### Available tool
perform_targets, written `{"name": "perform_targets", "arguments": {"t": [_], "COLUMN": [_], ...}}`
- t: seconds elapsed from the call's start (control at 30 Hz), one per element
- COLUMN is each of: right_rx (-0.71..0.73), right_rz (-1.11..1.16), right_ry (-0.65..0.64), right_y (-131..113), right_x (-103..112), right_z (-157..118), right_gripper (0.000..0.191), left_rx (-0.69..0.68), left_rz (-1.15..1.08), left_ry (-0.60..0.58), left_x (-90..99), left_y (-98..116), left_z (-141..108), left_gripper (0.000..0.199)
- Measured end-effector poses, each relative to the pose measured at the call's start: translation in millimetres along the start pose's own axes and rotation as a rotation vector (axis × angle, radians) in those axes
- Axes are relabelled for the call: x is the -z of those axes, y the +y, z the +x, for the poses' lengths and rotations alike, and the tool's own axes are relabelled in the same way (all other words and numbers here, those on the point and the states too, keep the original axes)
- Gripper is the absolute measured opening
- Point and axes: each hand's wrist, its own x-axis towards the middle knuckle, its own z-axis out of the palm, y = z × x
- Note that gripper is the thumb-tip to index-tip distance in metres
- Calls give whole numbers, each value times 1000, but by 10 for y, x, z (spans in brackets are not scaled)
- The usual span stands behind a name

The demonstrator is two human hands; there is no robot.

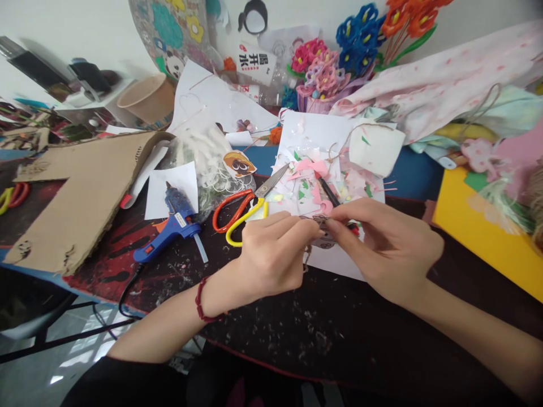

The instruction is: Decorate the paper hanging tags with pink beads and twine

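Your left hand (275, 251) curled, right hand (382, 243) pinching: both grip small patterned piece (325, 239) between your fingertips, details unclear. Scissors (258, 198) just beyond left hand; glue gun (172, 227) farther left; pen (329, 191) beyond right fingertips.

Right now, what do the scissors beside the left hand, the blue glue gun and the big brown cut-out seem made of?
Scissors: grey, faintly shiny blades, so metal; smooth, glossy red and yellow handles, probably plastic. Glue gun: smooth, evenly coloured body, likely plastic. Cut-out: matt brown with rough edges, apparently corrugated cardboard.
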Motion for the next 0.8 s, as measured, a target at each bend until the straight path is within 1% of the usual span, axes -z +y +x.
{"name": "perform_targets", "arguments": {"t": [0.2,0.33,0.5,0.57,0.7,0.8], "right_rx": [4,8,18,1,-89,-100], "right_rz": [1,11,15,3,-5,-5], "right_ry": [-14,-25,-22,-10,2,25], "right_y": [9,2,-16,-10,30,61], "right_x": [-5,-15,-31,-29,-4,11], "right_z": [-2,-5,-19,-21,-13,-6], "right_gripper": [20,19,19,19,14,12], "left_rx": [5,-17,-43,-38,-48,-47], "left_rz": [13,73,142,131,100,91], "left_ry": [-6,14,3,18,68,86], "left_x": [1,-22,-50,-52,-36,-27], "left_y": [-12,-14,-9,-9,-9,-10], "left_z": [2,-2,-10,-15,-24,-26], "left_gripper": [21,23,24,22,18,18]}}
